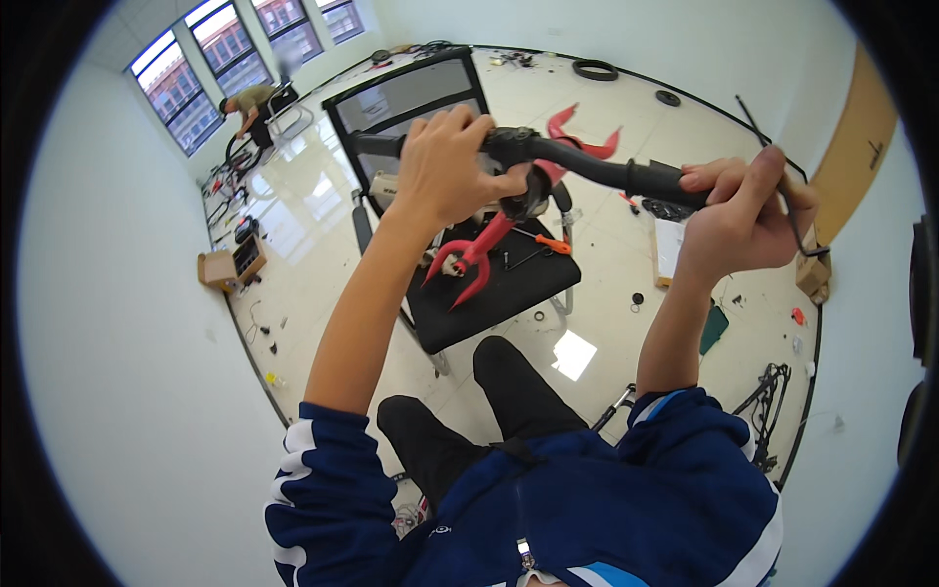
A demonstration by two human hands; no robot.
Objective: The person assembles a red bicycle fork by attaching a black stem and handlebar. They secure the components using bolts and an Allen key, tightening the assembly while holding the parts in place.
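A black bicycle handlebar [587, 164] is held up in front of me, with a clamp-like black fitting [511, 145] near its middle. My left hand [445, 166] wraps round the bar beside that fitting, its thumb pressing a dark round part [528, 191] below. The bar's right grip [665, 184] is held in my right hand [748, 210], closed, which also has a long black hex key [808, 252] crossing behind its fingers. Beneath the bar, a red fork-shaped part [479, 254] points down over the chair, and another red pronged part [587, 142] shows beyond.
A black mesh office chair [460, 318] carries an orange-handled screwdriver [558, 245] and small tools. Loose tyres [595, 70], an open cardboard box [217, 269] and bicycle parts [768, 406] lie around the floor. Another person [252, 108] bends over a wheel at the far left.
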